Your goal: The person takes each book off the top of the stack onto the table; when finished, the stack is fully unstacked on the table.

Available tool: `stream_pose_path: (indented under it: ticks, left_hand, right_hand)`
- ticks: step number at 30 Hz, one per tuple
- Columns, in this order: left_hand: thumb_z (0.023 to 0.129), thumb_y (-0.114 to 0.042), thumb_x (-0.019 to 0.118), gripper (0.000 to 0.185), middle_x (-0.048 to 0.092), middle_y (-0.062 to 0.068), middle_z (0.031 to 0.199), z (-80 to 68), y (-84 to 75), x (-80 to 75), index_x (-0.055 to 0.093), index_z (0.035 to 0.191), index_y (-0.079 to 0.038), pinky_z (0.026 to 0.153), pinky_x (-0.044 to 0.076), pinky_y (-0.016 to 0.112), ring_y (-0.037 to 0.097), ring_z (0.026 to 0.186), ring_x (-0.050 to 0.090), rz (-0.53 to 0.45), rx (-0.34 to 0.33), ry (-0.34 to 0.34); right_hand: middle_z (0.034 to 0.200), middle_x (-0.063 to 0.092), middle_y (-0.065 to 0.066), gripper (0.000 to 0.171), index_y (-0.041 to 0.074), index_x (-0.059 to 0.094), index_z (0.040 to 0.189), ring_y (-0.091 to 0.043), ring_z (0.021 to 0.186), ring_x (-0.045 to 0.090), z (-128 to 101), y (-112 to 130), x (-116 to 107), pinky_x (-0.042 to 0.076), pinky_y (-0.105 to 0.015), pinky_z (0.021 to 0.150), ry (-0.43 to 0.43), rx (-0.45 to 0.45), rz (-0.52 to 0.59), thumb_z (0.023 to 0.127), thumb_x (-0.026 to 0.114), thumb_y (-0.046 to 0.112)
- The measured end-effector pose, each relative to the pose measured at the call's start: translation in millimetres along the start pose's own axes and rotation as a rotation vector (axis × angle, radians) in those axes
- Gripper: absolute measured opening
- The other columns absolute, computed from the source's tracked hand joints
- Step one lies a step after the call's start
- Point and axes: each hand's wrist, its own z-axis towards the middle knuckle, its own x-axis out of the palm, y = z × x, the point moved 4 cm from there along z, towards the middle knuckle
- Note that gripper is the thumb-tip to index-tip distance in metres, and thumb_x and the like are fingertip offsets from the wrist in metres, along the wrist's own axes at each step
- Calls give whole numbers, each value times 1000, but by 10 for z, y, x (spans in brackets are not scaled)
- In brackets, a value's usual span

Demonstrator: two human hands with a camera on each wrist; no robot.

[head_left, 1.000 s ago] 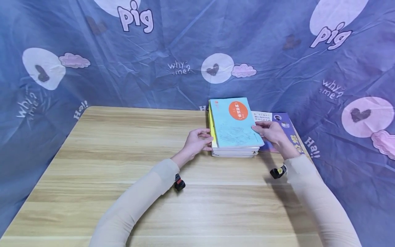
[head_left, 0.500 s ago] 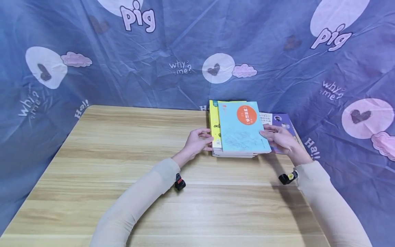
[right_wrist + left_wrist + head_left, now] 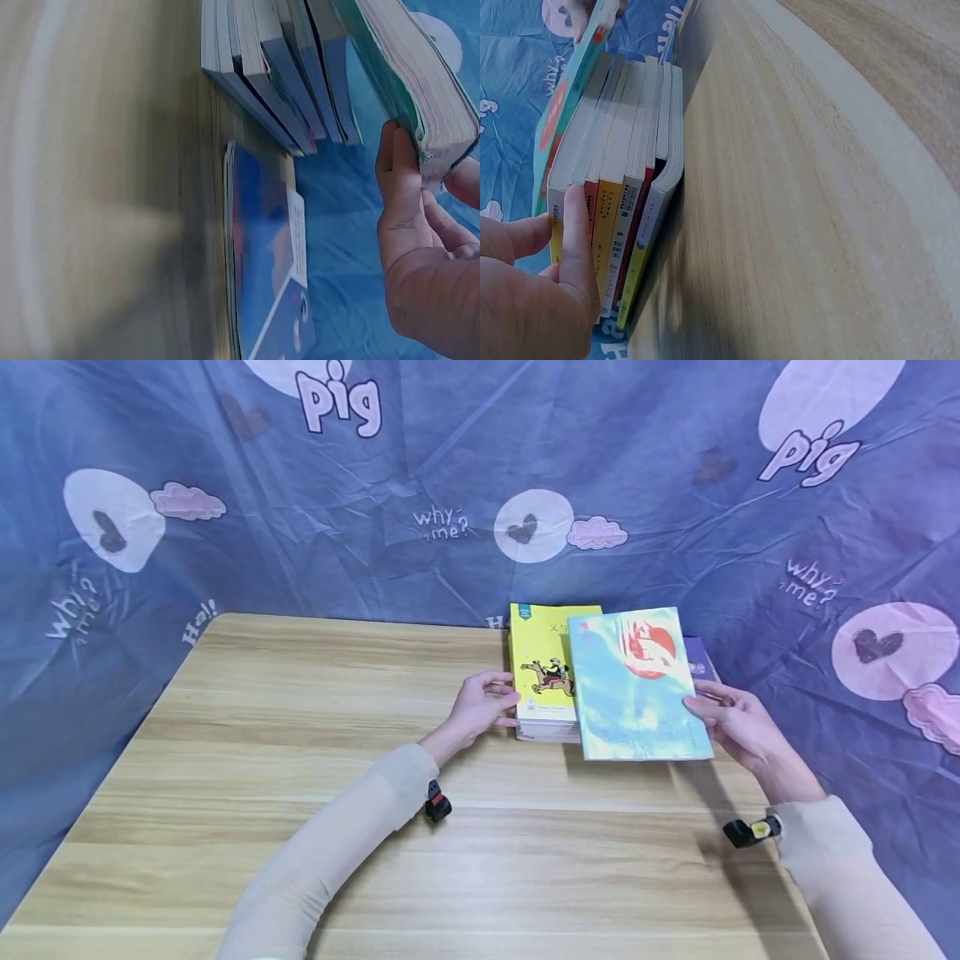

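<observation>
A stack of several books (image 3: 546,727) stands at the table's far side, with a yellow book (image 3: 546,662) on top. My left hand (image 3: 504,700) rests against the stack's left side, its fingers (image 3: 577,225) lying on the spines (image 3: 622,217). My right hand (image 3: 701,706) grips a teal book (image 3: 637,693) by its right edge and holds it tilted just right of and above the stack. In the right wrist view its fingers (image 3: 401,187) curl round the teal book's (image 3: 409,71) page edge.
A purple-blue book (image 3: 262,247) lies flat on the wooden table (image 3: 375,777) right of the stack, mostly hidden by the teal book in the head view. A blue printed cloth (image 3: 375,510) hangs behind and around the table. Bare wood lies left and in front.
My right hand has lifted the teal book off the stack and carried it to the right, uncovering the yellow book. The left hand has stayed on the stack's side.
</observation>
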Motion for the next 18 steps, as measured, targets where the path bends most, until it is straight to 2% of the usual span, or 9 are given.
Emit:
stream_pose_path:
  ticks: [4, 10, 12, 15, 18]
  left_hand:
    - [96, 4, 71, 50, 63, 17, 122, -13, -4, -3, 57, 144, 0, 75, 71, 33, 17, 81, 67, -2, 5, -3]
    - [96, 4, 70, 49, 63, 16, 119, -28, -18, -2, 58, 144, 1, 75, 72, 34, 17, 82, 67, 3, 17, -6]
    - [96, 3, 70, 49, 63, 16, 119, -29, -21, -6, 57, 144, 1, 76, 72, 34, 17, 83, 66, 8, 18, -8]
    - [96, 3, 70, 50, 63, 17, 120, -27, -22, -15, 57, 144, 0, 76, 72, 34, 17, 84, 67, 11, 14, -14]
    - [96, 3, 71, 50, 63, 18, 122, -26, -22, -19, 57, 144, 0, 76, 72, 34, 17, 84, 67, 16, 9, -20]
  right_hand:
    - [92, 73, 13, 34, 27, 73, 115, -1, 70, 57, -205, -43, -159, 44, -16, 53, 14, -37, 10, 105, 57, -2]
    - [109, 71, 17, 44, 30, 73, 122, -2, 77, 57, -503, -165, -453, 47, -17, 57, 18, -93, -5, 107, 51, -5]
    - [108, 73, 15, 45, 29, 73, 124, -2, 78, 58, -588, -208, -546, 46, -17, 57, 30, -105, -4, 107, 50, -6]
    - [108, 77, 13, 48, 28, 73, 125, 1, 87, 64, -708, -283, -677, 50, -12, 64, 53, -114, 0, 107, 46, -8]
    - [111, 78, 13, 50, 29, 72, 125, 4, 102, 66, -826, -371, -805, 52, -7, 76, 69, -86, 1, 108, 43, -8]
